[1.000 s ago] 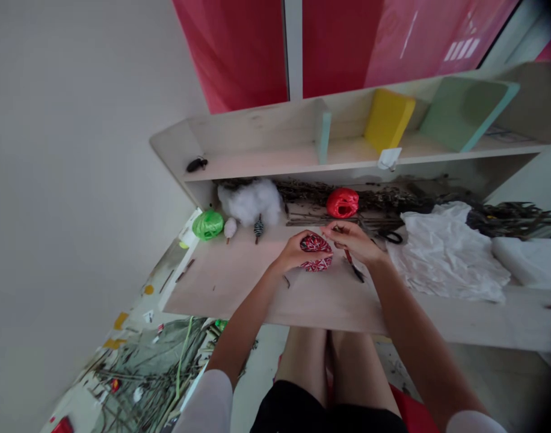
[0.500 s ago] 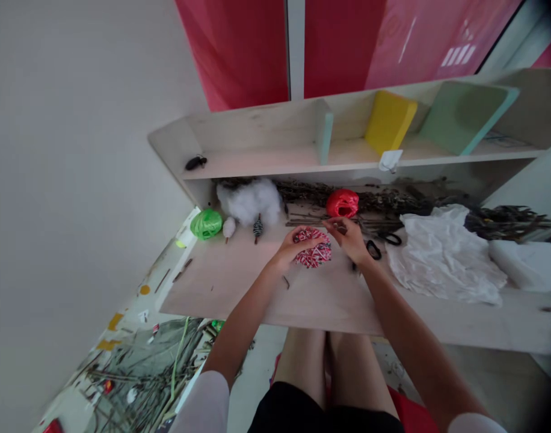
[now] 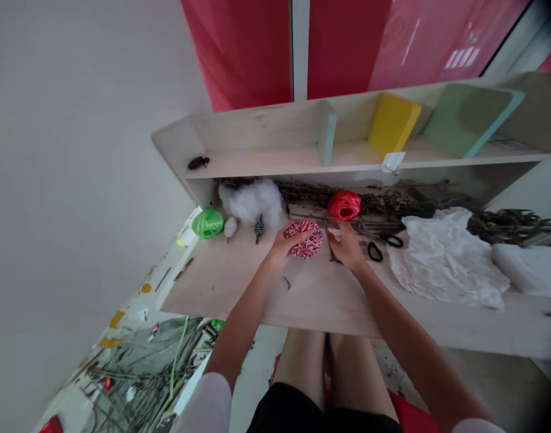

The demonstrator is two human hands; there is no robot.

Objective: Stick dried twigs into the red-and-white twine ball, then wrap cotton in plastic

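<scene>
My left hand (image 3: 282,245) curls round a red-and-white patterned ball (image 3: 306,238) and holds it on the wooden desk (image 3: 239,276). Just right of the ball, my right hand (image 3: 345,246) is pinched shut on a thin dark stick whose end pokes out below the fingers. Black-handled scissors (image 3: 380,246) lie on the desk right beside that hand. A red raffia ball (image 3: 344,204) sits just behind both hands.
At the back of the desk sit a green raffia ball (image 3: 207,223), white stuffing (image 3: 251,200), two small wrapped buds and a pile of dry twigs (image 3: 393,204). Crumpled white cloth (image 3: 447,258) lies to the right. The shelf above holds yellow (image 3: 393,123) and green foam blocks. Twigs litter the floor on the left.
Both hands have carried the patterned ball farther back on the desk, toward the red raffia ball. The scissors have come into view beside my right hand.
</scene>
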